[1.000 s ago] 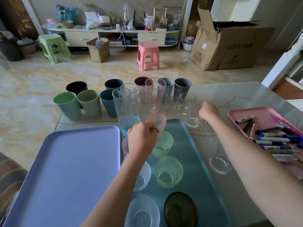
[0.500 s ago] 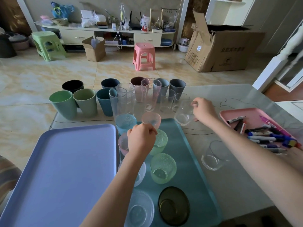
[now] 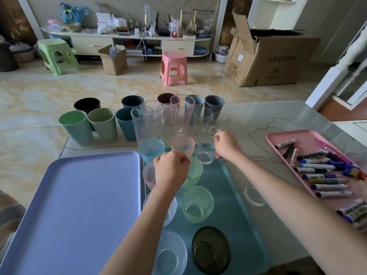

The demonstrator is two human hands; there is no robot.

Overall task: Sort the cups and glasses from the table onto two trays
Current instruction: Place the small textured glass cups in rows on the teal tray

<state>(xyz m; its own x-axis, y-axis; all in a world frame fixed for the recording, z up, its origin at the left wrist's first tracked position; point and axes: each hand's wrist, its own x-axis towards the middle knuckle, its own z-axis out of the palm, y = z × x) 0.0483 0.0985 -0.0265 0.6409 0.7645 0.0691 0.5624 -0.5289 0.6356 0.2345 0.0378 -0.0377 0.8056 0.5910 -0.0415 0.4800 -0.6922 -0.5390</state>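
My right hand (image 3: 226, 147) grips a small clear glass (image 3: 205, 153) by its rim at the far right corner of the teal tray (image 3: 230, 205). The teal tray holds several short glasses: blue, pink, green, clear and a dark one. My left hand (image 3: 170, 171) is a closed fist over the tray, just above a green glass (image 3: 195, 172), with nothing visible in it. The purple tray (image 3: 79, 205) lies on the left with nothing on it. Opaque cups (image 3: 76, 126) and tall clear glasses (image 3: 149, 120) stand along the table's far edge.
Another clear glass (image 3: 254, 195) stands on the table right of the teal tray, under my right forearm. A pink tray of markers (image 3: 309, 143) lies at the right. A thin black cord (image 3: 264, 132) runs across the tabletop.
My right hand took a small clear glass from the group at the back and carried it left to the teal tray's far corner. My left hand stayed put.
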